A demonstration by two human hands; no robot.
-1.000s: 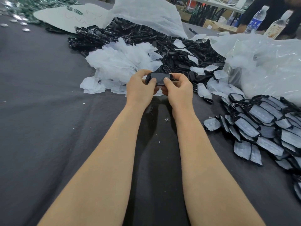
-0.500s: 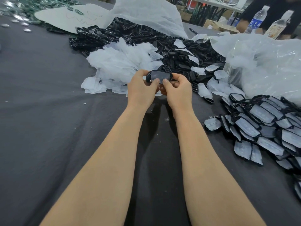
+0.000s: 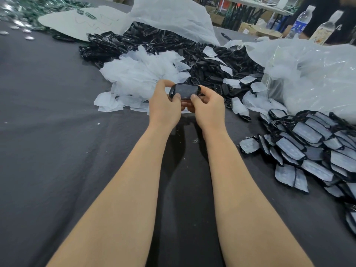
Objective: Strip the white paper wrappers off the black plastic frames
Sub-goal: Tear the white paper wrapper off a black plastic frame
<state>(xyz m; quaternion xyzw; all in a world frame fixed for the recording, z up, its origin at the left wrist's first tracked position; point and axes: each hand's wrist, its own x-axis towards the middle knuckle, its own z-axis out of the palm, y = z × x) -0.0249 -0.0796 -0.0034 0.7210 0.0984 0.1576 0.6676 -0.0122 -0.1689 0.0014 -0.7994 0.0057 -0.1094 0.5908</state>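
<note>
A black plastic frame [image 3: 184,90] with a pale wrapper over its face is held between both hands above the dark table. My left hand [image 3: 165,105] pinches its left end, thumb on the front. My right hand [image 3: 209,107] pinches its right end, thumb tip on the lower edge. A pile of wrapped frames [image 3: 312,151] lies at the right. A heap of loose white wrappers [image 3: 142,79] sits behind my left hand, and a heap of bare black frames [image 3: 169,47] stretches beyond it.
Clear plastic bags [image 3: 312,74] bulge at the right rear, a white sheet [image 3: 173,18] drapes over the black heap. Two bottles [image 3: 300,22] and another person's dark sleeve stand at the far right. The grey table cloth [image 3: 57,141] spreads left and near.
Both hands have tilted the frame so its wrapped face turns more toward me, and the thumbs have shifted onto its lower edge. The piles have not moved.
</note>
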